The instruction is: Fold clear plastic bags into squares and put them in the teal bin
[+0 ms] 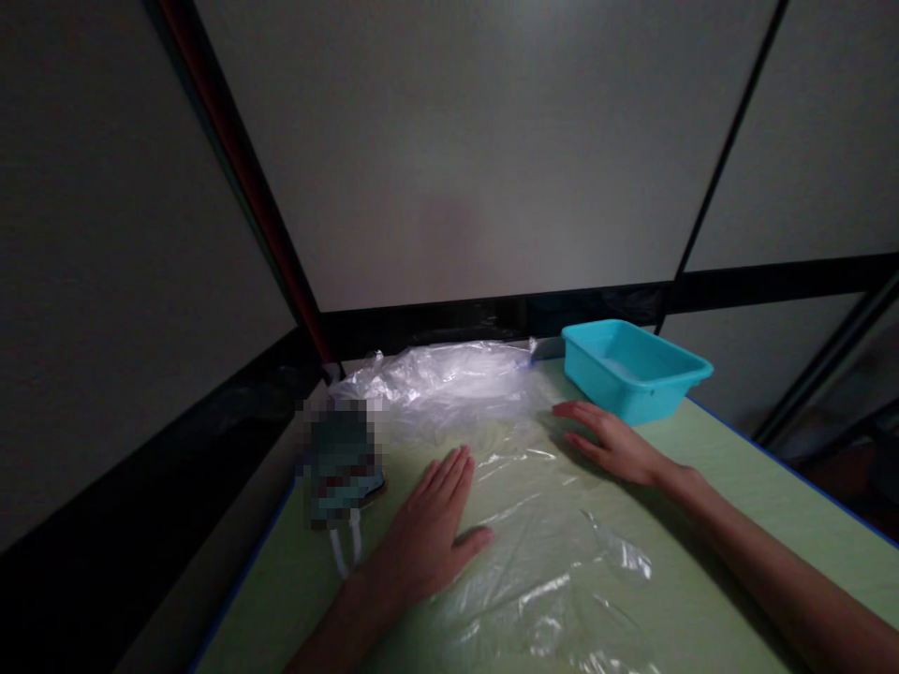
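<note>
The person's bare left hand (pixel 430 543) had a broad, smooth back, four slender, tapering left fingers (pixel 445 476) and a rounded, blunt-tipped left thumb (pixel 472 545). Its bare left wrist (pixel 383 580) ran into a bare, sleeveless left forearm (pixel 333 637), only a short stretch of which showed. The bare right hand (pixel 622 447) looked narrower, with slim right fingers (pixel 584 412) and a slim, tapered right thumb (pixel 585 447). A small, rounded bump (pixel 692 472) marked the bare right wrist (pixel 674 476), and the long, bare, sleeveless right forearm (pixel 773 552) broadened smoothly away from it

1 head-worn camera looks forward and down from close above the green table (pixel 748 476).
</note>
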